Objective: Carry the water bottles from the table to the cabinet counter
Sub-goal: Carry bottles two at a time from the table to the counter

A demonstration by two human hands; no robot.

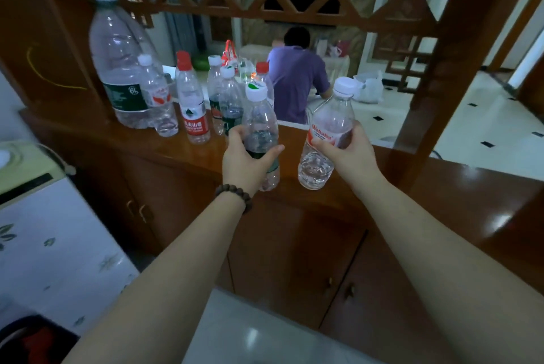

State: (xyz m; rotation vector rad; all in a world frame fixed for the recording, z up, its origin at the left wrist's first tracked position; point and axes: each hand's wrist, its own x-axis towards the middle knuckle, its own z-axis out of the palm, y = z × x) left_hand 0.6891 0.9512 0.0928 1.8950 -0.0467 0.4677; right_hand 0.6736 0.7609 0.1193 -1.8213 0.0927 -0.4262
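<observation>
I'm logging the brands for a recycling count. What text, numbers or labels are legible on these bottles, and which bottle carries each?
"6L": dark label of the large jug.
"Wahaha": red label of the bottle in the right hand; the smaller print beneath is too blurred to read.
Chinese characters in white on the red-labelled bottle: too blurred to read with confidence.
Labels on the other bottles: too small or blurred to read.

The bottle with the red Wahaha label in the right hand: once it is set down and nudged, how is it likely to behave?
The Wahaha bottle looks only about a quarter full, so it is probably light. It is tall and narrow with water low down, so a nudge near the cap could tip it, though the low water helps. Its thin clear plastic may dent under the right hand.
</observation>
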